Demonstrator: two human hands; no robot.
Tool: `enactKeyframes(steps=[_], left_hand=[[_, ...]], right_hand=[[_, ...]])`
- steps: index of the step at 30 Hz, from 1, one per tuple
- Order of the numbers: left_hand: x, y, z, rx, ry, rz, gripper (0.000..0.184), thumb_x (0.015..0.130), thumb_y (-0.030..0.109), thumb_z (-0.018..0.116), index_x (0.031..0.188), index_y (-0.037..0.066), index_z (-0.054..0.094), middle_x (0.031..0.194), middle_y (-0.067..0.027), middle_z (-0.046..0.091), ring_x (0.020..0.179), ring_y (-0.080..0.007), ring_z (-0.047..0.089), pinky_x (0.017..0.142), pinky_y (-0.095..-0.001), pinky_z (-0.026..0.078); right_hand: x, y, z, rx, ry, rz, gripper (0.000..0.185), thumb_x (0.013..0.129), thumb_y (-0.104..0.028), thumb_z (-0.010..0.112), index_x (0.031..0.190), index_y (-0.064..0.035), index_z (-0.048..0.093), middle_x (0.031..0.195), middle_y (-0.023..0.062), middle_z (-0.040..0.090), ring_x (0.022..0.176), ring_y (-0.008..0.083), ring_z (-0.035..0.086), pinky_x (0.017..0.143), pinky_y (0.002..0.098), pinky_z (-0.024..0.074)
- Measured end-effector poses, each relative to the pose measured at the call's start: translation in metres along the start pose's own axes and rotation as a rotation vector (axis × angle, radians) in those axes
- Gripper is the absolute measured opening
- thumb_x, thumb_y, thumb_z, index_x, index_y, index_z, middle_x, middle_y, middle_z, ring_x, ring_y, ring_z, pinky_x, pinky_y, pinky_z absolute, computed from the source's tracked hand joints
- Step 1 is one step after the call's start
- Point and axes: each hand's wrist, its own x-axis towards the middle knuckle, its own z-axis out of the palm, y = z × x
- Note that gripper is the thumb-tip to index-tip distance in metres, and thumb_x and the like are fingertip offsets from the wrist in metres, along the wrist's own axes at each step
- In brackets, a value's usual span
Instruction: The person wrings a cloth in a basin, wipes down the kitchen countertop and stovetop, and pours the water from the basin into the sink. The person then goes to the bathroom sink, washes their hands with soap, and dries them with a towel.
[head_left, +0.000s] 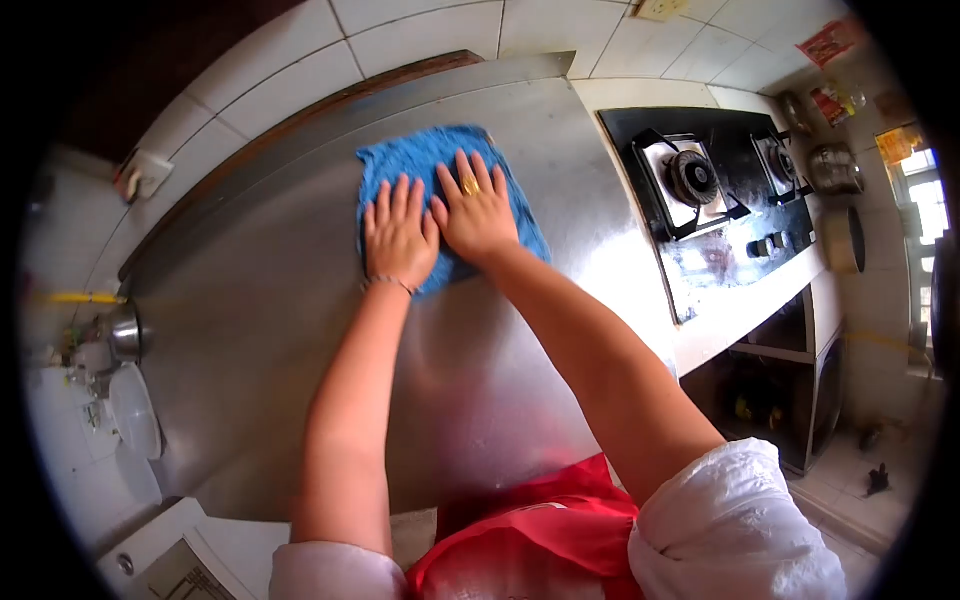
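Observation:
A blue cloth [450,150] lies spread on the metal countertop [250,330]. My left hand [400,235] rests flat on the cloth's left part, palm down, with a thin bracelet at the wrist. Beside it, my right hand [475,212] presses flat on the middle and right of the cloth, fingers spread, with a gold-coloured ring on one finger. The two hands are close together at the thumbs. Their palms and the cloth under them are hidden.
On the right is a black gas stove [655,130] with two burners. A metal pot [125,332] and a white bowl [135,410] stand at the far left. Behind the counter runs a tiled wall [420,35] with a wooden strip. A white appliance [240,540] is at the lower left.

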Motion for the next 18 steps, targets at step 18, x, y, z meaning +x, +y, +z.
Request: enactKeyframes(steps=[18], left_hand=[[-0.319, 0.121, -0.137, -0.152, -0.286, -0.016, 0.05, 0.089, 0.024, 0.045, 0.137, 0.01, 0.041, 0.146, -0.0118, 0.034, 0.137, -0.0306, 0.025, 0.111, -0.0488, 0.016]], right_hand=[[-0.324, -0.106, -0.121, -0.015, -0.279, 0.157, 0.062, 0.091, -0.041, 0.039, 0.141, -0.0039, 0.033, 0.149, 0.0231, 0.019, 0.139, 0.0394, 0.013, 0.109, 0.058, 0.0086]])
